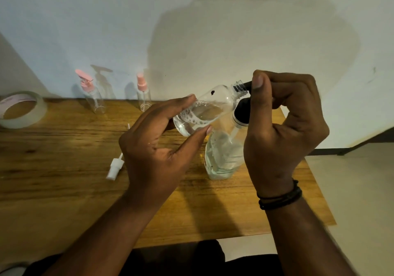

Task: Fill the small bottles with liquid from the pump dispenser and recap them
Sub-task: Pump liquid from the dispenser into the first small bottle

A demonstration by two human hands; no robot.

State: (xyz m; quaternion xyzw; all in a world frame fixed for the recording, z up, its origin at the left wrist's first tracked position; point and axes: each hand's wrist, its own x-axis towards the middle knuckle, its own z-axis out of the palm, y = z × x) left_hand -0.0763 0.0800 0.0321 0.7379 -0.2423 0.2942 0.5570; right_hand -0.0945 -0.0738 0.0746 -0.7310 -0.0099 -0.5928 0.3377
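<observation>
My left hand point(157, 139) holds a small clear bottle point(210, 110) tilted, its open threaded neck up to the right, with a little bubbly liquid pooled in its lower end. The black nozzle of the pump dispenser point(223, 156) pokes into that neck. My right hand point(281, 126) grips the dispenser's black pump head from above, thumb on the spout. The dispenser is a clear bottle standing on the wooden table point(64, 169), partly full. A white spray cap point(114, 169) lies loose on the table left of my left hand.
Two small clear bottles stand at the back by the wall, one with a pink pump top point(90, 93), one with a pink spray top point(143, 93). A tape roll point(21, 109) sits at the far left. The table's right edge is near the dispenser.
</observation>
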